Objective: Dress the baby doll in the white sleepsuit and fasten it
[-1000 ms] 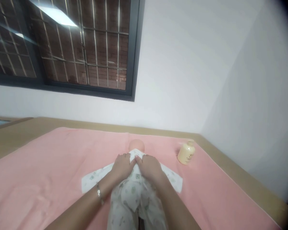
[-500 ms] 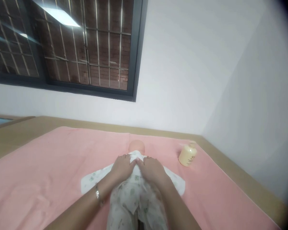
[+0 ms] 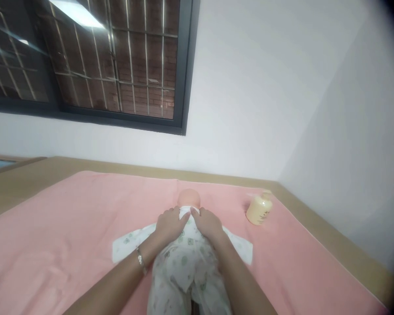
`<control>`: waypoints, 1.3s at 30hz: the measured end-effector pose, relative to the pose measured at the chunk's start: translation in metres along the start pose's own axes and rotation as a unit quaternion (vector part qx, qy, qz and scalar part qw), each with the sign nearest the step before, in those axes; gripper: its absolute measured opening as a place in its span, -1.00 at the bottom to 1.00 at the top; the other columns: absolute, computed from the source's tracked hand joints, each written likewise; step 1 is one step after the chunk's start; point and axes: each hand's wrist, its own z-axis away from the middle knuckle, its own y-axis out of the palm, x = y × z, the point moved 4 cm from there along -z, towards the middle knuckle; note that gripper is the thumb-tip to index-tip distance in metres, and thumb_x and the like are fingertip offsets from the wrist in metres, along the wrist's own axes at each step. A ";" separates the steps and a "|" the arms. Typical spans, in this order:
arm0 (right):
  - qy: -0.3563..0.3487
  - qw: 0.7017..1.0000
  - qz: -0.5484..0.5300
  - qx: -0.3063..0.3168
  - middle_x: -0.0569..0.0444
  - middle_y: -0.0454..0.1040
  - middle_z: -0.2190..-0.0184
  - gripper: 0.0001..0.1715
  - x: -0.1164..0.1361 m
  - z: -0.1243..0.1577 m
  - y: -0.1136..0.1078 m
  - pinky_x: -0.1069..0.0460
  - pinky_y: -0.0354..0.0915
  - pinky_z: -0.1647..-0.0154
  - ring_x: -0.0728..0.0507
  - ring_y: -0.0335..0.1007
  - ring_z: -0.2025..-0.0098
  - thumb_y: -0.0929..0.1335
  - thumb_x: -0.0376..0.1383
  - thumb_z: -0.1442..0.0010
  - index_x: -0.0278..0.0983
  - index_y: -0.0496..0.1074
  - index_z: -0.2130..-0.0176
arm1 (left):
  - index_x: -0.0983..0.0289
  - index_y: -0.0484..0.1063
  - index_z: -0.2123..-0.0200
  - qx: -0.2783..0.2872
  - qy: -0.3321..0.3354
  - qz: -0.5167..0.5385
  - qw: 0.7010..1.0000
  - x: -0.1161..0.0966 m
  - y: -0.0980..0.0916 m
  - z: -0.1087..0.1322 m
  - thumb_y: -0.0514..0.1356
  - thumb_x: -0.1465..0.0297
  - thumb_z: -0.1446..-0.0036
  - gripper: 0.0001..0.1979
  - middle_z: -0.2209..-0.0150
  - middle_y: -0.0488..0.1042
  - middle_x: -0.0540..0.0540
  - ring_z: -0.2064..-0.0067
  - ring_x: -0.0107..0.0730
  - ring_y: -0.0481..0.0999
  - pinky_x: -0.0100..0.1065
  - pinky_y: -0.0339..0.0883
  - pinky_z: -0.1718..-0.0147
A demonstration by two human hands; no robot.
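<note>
White patterned clothing [image 3: 184,262] covers a doll [image 3: 188,198] lying beneath the left hand [image 3: 168,225] and right hand [image 3: 208,224], fingers [image 3: 202,212] clasping its upper body; a cream bottle [image 3: 259,210] sits on pink cloth [image 3: 85,214] right of the fingers.

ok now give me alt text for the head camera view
A person's hands rest side by side, thumbs close together, on the upper body of a doll in white patterned clothes, lying on a pink cloth. A pale yellow bottle sits to the right, with a barred window behind.
</note>
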 end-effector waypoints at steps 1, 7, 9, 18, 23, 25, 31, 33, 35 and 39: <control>0.001 1.000 -0.002 -0.004 -0.23 0.48 0.08 -0.18 -0.001 -0.001 0.001 -0.14 0.22 0.07 -0.33 0.39 0.03 -0.04 0.14 -0.29 -0.37 0.40 0.04 | 0.25 0.36 0.30 -0.004 0.001 -0.002 1.000 0.001 0.000 0.000 -0.22 -0.07 -0.22 -0.43 0.26 0.50 0.20 0.21 -0.13 0.49 -0.23 0.25 0.27; 0.012 1.000 0.007 -0.014 -0.19 0.48 0.09 -0.24 -0.002 -0.002 0.005 -0.13 0.21 0.08 -0.31 0.39 0.05 -0.03 0.13 -0.29 -0.32 0.39 0.07 | 0.25 0.34 0.29 -0.007 0.010 -0.011 1.000 0.001 0.001 0.000 -0.23 -0.07 -0.23 -0.42 0.27 0.49 0.20 0.22 -0.14 0.47 -0.24 0.23 0.28; 0.012 1.000 0.013 -0.013 -0.20 0.48 0.09 -0.24 -0.002 -0.002 0.005 -0.14 0.21 0.08 -0.31 0.39 0.05 -0.04 0.13 -0.29 -0.32 0.39 0.07 | 0.25 0.34 0.29 -0.006 0.013 -0.014 1.000 0.000 0.001 0.001 -0.23 -0.05 -0.23 -0.43 0.26 0.49 0.20 0.21 -0.14 0.47 -0.23 0.23 0.28; 0.012 1.000 0.018 -0.014 -0.18 0.47 0.07 -0.26 -0.002 -0.003 0.006 -0.14 0.21 0.07 -0.31 0.38 0.04 -0.03 0.12 -0.30 -0.31 0.37 0.05 | 0.25 0.35 0.25 -0.002 0.005 -0.022 1.000 0.000 0.002 0.000 -0.24 -0.05 -0.24 -0.42 0.23 0.49 0.21 0.18 -0.14 0.47 -0.23 0.22 0.25; 0.009 1.000 0.023 -0.010 -0.21 0.47 0.06 -0.24 0.000 0.000 0.004 -0.14 0.21 0.08 -0.31 0.38 0.03 -0.04 0.10 -0.31 -0.34 0.37 0.02 | 0.25 0.36 0.24 -0.007 0.007 -0.026 1.000 0.000 0.002 0.001 -0.24 -0.05 -0.24 -0.42 0.23 0.49 0.20 0.18 -0.16 0.47 -0.25 0.21 0.26; 0.011 1.000 0.025 -0.006 -0.21 0.47 0.06 -0.24 0.000 0.000 0.003 -0.14 0.21 0.07 -0.31 0.38 0.02 -0.04 0.10 -0.31 -0.34 0.37 0.02 | 0.26 0.37 0.23 -0.007 0.008 -0.026 1.000 0.000 0.002 0.001 -0.24 -0.05 -0.24 -0.42 0.23 0.49 0.20 0.18 -0.15 0.47 -0.25 0.21 0.27; 0.013 1.000 0.027 -0.004 -0.21 0.47 0.06 -0.26 0.003 0.003 0.000 -0.15 0.21 0.06 -0.31 0.38 0.02 -0.03 0.08 -0.32 -0.34 0.37 0.02 | 0.25 0.37 0.23 -0.007 0.007 -0.021 1.000 0.001 0.001 0.002 -0.22 -0.03 -0.24 -0.44 0.22 0.49 0.19 0.17 -0.13 0.46 -0.22 0.22 0.24; 0.010 0.999 0.050 -0.004 -0.24 0.46 0.06 -0.29 0.009 0.010 -0.002 -0.16 0.20 0.06 -0.32 0.37 0.02 -0.03 0.03 -0.34 -0.36 0.39 0.04 | 0.26 0.37 0.23 -0.008 0.007 -0.017 1.000 0.001 0.000 0.002 -0.20 -0.02 -0.23 -0.46 0.21 0.50 0.20 0.16 -0.13 0.46 -0.22 0.22 0.23; -0.002 0.996 0.086 -0.017 -0.28 0.46 0.08 -0.34 0.017 0.019 -0.004 -0.18 0.20 0.05 -0.35 0.37 0.03 -0.01 -0.04 -0.36 -0.40 0.40 0.05 | 0.26 0.38 0.23 -0.010 0.004 -0.007 1.000 0.001 -0.002 0.003 -0.18 0.00 -0.23 -0.47 0.20 0.50 0.20 0.16 -0.14 0.46 -0.22 0.23 0.22; -0.056 0.987 0.142 -0.051 -0.33 0.47 0.13 -0.41 0.031 0.035 -0.005 -0.18 0.20 0.06 -0.36 0.38 0.05 0.02 -0.16 -0.37 -0.44 0.43 0.07 | 0.26 0.41 0.21 -0.017 -0.002 -0.019 1.000 -0.004 -0.007 0.011 -0.15 0.05 -0.25 -0.51 0.21 0.51 0.20 0.15 -0.12 0.46 -0.18 0.25 0.16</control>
